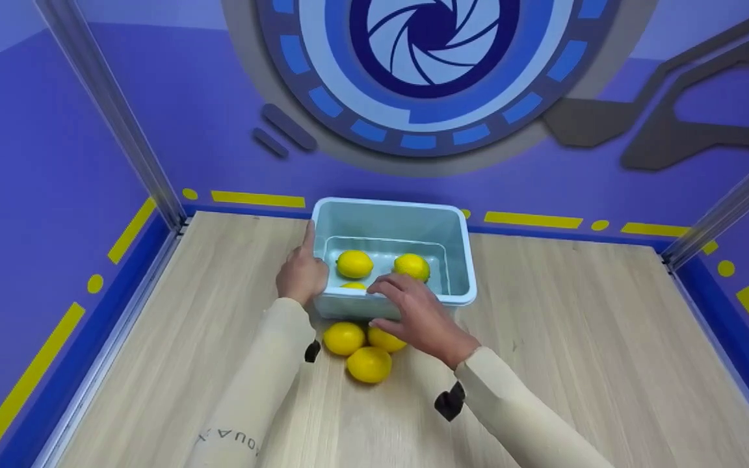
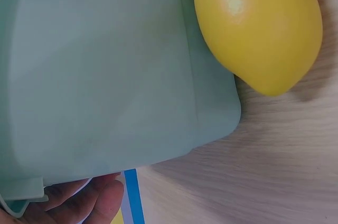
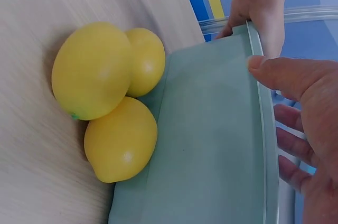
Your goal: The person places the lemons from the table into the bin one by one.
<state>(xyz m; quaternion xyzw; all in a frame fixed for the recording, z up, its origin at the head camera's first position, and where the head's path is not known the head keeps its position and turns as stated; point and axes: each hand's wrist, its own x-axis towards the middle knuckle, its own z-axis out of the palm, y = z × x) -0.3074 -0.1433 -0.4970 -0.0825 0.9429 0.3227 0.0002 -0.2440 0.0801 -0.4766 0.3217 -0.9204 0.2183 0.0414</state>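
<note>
A pale blue-green plastic bin (image 1: 391, 305) stands at the back of the table, with three lemons (image 1: 354, 264) visible inside it. My left hand (image 1: 302, 276) grips the bin's left side at the rim, its index finger stretched along the edge. Over the front rim is my right hand (image 1: 423, 318), fingers spread loosely on the inner side and thumb (image 3: 277, 71) outside, the thumb tip right at the rim. Three more lemons (image 1: 369, 364) lie clustered on the table against the bin's front wall, one partly hidden under my right hand in the head view.
The wood-grain table (image 1: 576, 364) stretches to both sides of the bin. Close behind the bin rises a printed purple-blue wall (image 1: 218, 130), and side panels with metal corner posts (image 1: 111, 110) enclose the table left and right.
</note>
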